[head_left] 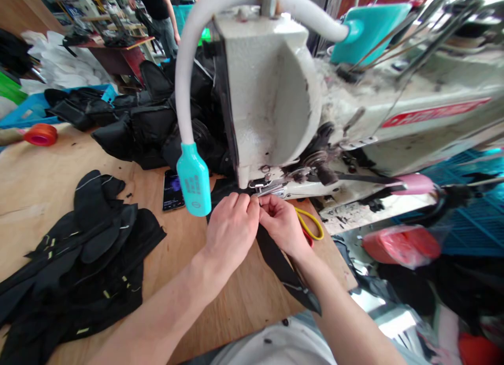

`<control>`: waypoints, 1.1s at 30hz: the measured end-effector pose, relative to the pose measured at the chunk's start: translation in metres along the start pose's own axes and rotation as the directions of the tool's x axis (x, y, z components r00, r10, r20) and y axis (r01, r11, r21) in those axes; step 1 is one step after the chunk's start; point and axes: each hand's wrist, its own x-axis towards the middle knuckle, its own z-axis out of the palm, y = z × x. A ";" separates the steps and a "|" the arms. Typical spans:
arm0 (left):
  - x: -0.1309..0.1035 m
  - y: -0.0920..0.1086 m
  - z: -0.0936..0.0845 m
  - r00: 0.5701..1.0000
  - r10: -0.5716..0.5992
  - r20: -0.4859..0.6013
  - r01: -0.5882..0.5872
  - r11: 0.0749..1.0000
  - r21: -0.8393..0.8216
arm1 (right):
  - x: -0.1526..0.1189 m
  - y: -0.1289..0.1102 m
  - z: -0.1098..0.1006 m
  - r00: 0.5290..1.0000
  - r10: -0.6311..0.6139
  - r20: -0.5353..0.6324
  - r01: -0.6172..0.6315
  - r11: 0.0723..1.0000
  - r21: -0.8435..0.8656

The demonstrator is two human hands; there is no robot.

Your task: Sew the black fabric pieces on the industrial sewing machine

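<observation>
Both my hands meet just below the needle area of a white sewing machine (268, 86). My left hand (233, 223) has its fingers bent and pressed together over black fabric at the machine. Touching it on the right, my right hand (281, 220) pinches at the same spot, its fingertips close to a metal part. What lies between the fingertips is too small to make out. A black fabric strip (281, 262) runs from under my hands toward the table's front edge. Yellow-handled scissors (311, 222) lie beside my right hand.
Black cut pieces (94, 249) cover the left of the wooden table (177, 281). A phone (172, 190) lies near a turquoise lamp (194, 181) on a white flexible neck. Behind are piled black bags (149, 123), an orange tape roll (40, 134) and a standing person (157, 18).
</observation>
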 end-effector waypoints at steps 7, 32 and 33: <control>-0.023 -0.018 0.002 0.999 0.040 -0.030 -0.040 0.999 -0.007 | 0.000 0.002 -0.001 0.999 0.038 0.010 -0.038 0.999 -0.006; -0.028 0.007 -0.005 0.998 -0.063 0.026 0.065 0.995 -0.077 | -0.005 0.002 -0.004 0.998 0.044 0.041 -0.045 0.998 0.038; -0.022 0.011 -0.007 0.996 -0.082 0.040 0.084 0.995 -0.060 | -0.005 0.002 -0.005 0.998 0.039 0.041 -0.041 0.998 0.040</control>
